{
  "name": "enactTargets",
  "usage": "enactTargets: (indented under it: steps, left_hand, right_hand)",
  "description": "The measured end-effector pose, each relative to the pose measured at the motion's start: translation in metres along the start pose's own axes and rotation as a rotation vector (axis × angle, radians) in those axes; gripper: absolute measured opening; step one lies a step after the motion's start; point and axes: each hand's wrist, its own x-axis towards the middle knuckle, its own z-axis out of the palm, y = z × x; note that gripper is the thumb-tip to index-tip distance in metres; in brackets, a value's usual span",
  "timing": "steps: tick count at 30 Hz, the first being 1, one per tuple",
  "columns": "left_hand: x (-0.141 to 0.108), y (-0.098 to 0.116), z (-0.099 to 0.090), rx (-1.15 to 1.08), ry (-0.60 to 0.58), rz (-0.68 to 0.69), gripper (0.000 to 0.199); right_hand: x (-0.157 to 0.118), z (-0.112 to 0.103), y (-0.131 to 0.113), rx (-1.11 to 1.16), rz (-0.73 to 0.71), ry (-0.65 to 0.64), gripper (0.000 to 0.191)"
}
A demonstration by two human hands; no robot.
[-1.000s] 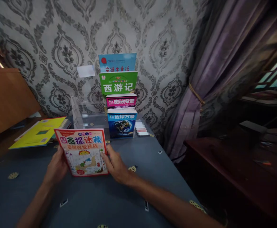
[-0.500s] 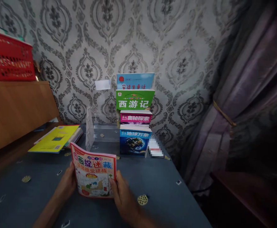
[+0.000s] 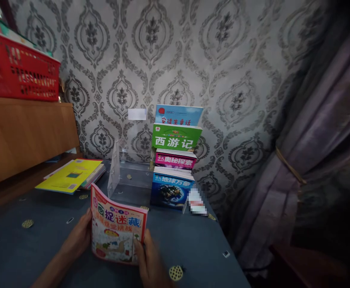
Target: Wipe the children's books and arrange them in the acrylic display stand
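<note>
A thin picture book (image 3: pixel 116 230) with a red border and a colourful cover is held upright above the table, tilted a little. My left hand (image 3: pixel 83 232) grips its left edge, the fingers partly hidden behind it. At the right edge my right hand (image 3: pixel 149 256) clasps the book, thumb across the front cover. Beyond it stands a clear stepped rack (image 3: pixel 114 172). Its right side holds a blue book with a globe (image 3: pixel 170 192), a magenta book (image 3: pixel 175 161), a green book (image 3: pixel 176 137) and a light-blue book (image 3: pixel 179 115) in rising tiers.
A pile of books topped by a yellow one (image 3: pixel 73 175) lies at the left of the dark tablecloth (image 3: pixel 199 248). Behind it are a wooden cabinet (image 3: pixel 28 136) and a red basket (image 3: pixel 31 76). A purple curtain (image 3: pixel 301 168) hangs at the right, beyond the table edge.
The view has shifted, so rack and standing books appear lower and further right. Both hands still hold the picture book, which sits slightly lower in the frame and curves a little more.
</note>
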Motion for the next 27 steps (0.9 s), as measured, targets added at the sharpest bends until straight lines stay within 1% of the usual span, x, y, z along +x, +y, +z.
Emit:
enactTargets:
  steps: [3, 6, 12, 17, 20, 22, 24, 25, 27]
  left_hand:
    - [-0.006, 0.002, 0.010, -0.001, 0.065, 0.011, 0.044]
    - [-0.010, 0.004, 0.017, -0.006, 0.082, 0.005, 0.048]
    - [-0.010, 0.004, 0.017, 0.017, 0.095, 0.024, 0.044]
    - [-0.010, 0.005, 0.018, 0.068, 0.116, 0.031, 0.050]
    - [-0.011, 0.006, 0.021, 0.112, 0.081, 0.032, 0.053]
    - [-0.012, 0.008, 0.023, 0.191, 0.092, 0.064, 0.057]
    - [-0.015, 0.014, 0.023, 0.331, 0.108, 0.141, 0.060]
    - [-0.016, 0.018, 0.023, 0.419, 0.101, 0.188, 0.060]
    - [-0.020, 0.028, 0.023, 0.599, 0.041, 0.276, 0.057]
  right_hand:
    - [0.003, -0.005, -0.003, 0.008, -0.041, -0.026, 0.059]
    - [0.004, -0.009, -0.008, -0.002, -0.081, -0.038, 0.056]
    - [0.004, -0.007, -0.005, -0.014, -0.112, -0.016, 0.056]
    - [0.009, -0.005, 0.000, -0.001, -0.050, -0.005, 0.059]
    - [0.012, -0.006, 0.001, 0.020, 0.004, 0.008, 0.062]
    - [0.014, -0.008, -0.001, 0.041, 0.038, 0.008, 0.063]
    - [0.016, -0.010, -0.005, 0.073, 0.063, -0.018, 0.063]
    - [0.018, -0.011, -0.009, 0.091, 0.074, -0.038, 0.063]
    - [0.023, -0.015, -0.018, 0.120, 0.097, -0.082, 0.064]
